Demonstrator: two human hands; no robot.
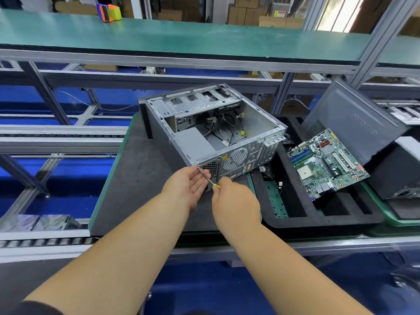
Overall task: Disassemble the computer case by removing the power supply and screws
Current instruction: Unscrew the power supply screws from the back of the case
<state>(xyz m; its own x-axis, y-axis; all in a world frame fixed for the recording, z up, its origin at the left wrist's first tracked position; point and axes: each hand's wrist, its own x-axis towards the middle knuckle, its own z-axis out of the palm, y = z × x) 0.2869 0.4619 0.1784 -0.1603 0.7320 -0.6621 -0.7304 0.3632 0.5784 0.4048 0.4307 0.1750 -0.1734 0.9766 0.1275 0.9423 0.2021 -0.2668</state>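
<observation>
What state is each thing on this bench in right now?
Case: side open, lying flat, cables loose inside.
Power supply: in the case's near corner.
Screwdriver: tip at the case's rear corner.
Right hand: gripping the screwdriver's yellow handle.
Left hand: open, palm up, beside the shaft.
Motherboard: out, leaning in the tray.

- A green circuit board (326,164) lies tilted at the right, resting across a black foam tray (295,218).
- A dark side panel (350,114) leans upright at the far right, behind the board.
- A long green shelf (181,39) runs across the far side.
- An orange and green tape holder (108,12) stands on that shelf, far left.
- Cardboard boxes (245,12) are stacked beyond.
</observation>
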